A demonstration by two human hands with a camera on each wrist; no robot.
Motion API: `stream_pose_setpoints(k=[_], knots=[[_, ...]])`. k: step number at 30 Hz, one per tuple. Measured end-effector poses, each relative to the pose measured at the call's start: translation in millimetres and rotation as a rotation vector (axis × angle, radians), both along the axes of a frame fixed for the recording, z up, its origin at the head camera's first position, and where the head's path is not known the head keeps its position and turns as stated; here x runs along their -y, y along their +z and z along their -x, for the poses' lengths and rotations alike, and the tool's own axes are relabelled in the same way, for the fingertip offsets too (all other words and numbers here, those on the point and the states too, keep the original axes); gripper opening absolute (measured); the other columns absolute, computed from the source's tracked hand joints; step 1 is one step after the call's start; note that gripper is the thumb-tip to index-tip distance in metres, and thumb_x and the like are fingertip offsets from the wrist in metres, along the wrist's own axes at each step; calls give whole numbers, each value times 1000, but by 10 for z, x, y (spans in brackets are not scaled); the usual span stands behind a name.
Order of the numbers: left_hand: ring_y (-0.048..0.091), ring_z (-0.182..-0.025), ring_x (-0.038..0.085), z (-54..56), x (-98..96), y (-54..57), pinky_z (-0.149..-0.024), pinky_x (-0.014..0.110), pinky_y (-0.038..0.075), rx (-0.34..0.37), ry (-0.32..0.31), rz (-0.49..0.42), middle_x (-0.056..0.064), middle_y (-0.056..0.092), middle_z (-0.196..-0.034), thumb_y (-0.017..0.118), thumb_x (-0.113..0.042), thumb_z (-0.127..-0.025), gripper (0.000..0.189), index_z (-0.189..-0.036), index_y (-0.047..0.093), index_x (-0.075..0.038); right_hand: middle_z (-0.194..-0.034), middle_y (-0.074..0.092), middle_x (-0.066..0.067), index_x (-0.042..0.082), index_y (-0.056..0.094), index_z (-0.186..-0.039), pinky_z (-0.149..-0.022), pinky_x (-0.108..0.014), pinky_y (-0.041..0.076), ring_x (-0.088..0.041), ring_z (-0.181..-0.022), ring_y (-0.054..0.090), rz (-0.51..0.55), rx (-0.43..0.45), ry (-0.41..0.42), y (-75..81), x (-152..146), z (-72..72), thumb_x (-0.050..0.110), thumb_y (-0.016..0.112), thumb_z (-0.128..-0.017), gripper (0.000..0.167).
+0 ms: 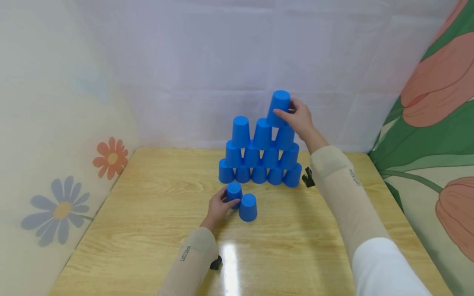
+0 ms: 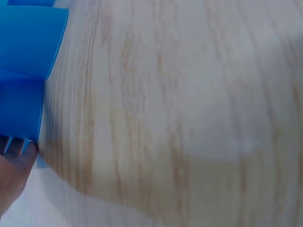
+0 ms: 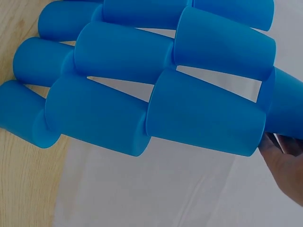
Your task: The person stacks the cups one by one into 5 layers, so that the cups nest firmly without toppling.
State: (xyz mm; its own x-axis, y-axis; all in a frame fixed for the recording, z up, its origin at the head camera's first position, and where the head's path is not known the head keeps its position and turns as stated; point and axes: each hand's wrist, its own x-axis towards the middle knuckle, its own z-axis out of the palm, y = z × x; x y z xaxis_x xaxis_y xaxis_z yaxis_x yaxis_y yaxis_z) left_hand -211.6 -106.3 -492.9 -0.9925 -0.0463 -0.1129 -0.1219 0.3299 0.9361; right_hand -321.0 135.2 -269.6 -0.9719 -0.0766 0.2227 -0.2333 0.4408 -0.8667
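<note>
Several blue cups, upside down, form a stacked wall [image 1: 252, 157] of three tiers at the back of the table. Above the right end of its top tier, my right hand [image 1: 299, 119] holds another upside-down blue cup [image 1: 279, 100] between thumb and fingers. In the right wrist view this cup [image 3: 288, 106] sits at the narrow end of the top-tier cups, its lower rim overlapping them. In front of the wall, my left hand [image 1: 217, 207] grips an upside-down blue cup [image 1: 234, 190] low over the table. A loose blue cup [image 1: 248, 207] stands right beside it.
The wooden table [image 1: 166, 197] reaches back to a white cloth [image 1: 192, 74]. Flower-patterned panels [image 1: 63, 123] flank it on the left and right. Dark wrist-camera parts [image 1: 216, 263] stick out near both forearms.
</note>
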Motion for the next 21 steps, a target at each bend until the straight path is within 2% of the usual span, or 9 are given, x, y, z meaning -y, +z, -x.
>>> stream_pose_setpoints(k=[4,13,21], knots=[[35,-118,26,0,-6,-7,-93,43,31,-12,-5,7,5,44,-126,66,-30,-75,59,-127,42,-18,-128,41,-8,9,33,-131,-92,-39,34,-23,-115,39,-3,4,7,32,-13,-49,45,57,-78,70],[36,-117,26,-3,-8,-13,-93,44,30,-19,0,2,6,44,-126,66,-30,-74,59,-126,43,-17,-129,40,-8,10,33,-132,-92,-39,34,-23,-115,39,14,-4,-14,30,-36,-29,47,58,-76,71],[35,-118,27,-15,-12,-23,-93,44,30,-6,4,-2,6,44,-126,67,-31,-74,60,-127,43,-17,-130,39,-6,13,32,-133,-91,-37,36,-22,-114,40,16,-28,17,14,-98,-82,45,59,-77,69]])
